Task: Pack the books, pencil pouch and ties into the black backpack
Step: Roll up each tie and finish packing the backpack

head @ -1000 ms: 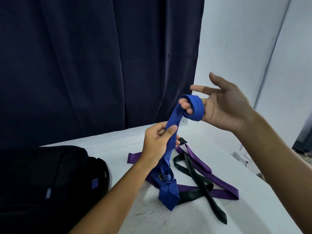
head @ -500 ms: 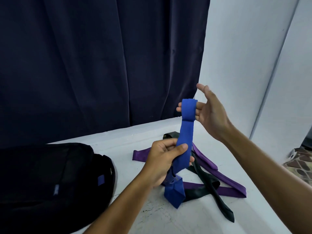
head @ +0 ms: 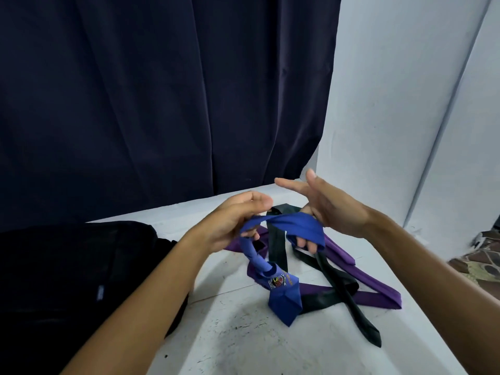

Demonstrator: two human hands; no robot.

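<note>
My left hand point(head: 235, 220) pinches a blue tie point(head: 284, 290) above the white table. The tie runs across to my right hand point(head: 332, 209), where it is wound round the lower fingers; the thumb and forefinger stick out straight. The tie's wide end with a small crest hangs down onto the table. A purple tie point(head: 378, 290) and a black tie point(head: 343, 282) lie tangled on the table beneath my hands. The black backpack point(head: 67, 272) lies on the table at the left. No books or pencil pouch show.
A dark blue curtain point(head: 162, 98) hangs behind the white table point(head: 243, 345). A pale wall point(head: 392, 117) rises at the right. Patterned floor point(head: 484, 258) shows past the table's right edge.
Both hands have dropped lower toward the table. The blue tie has been wound further round my right fingers, and the stretch between the hands now lies nearly level instead of upright.
</note>
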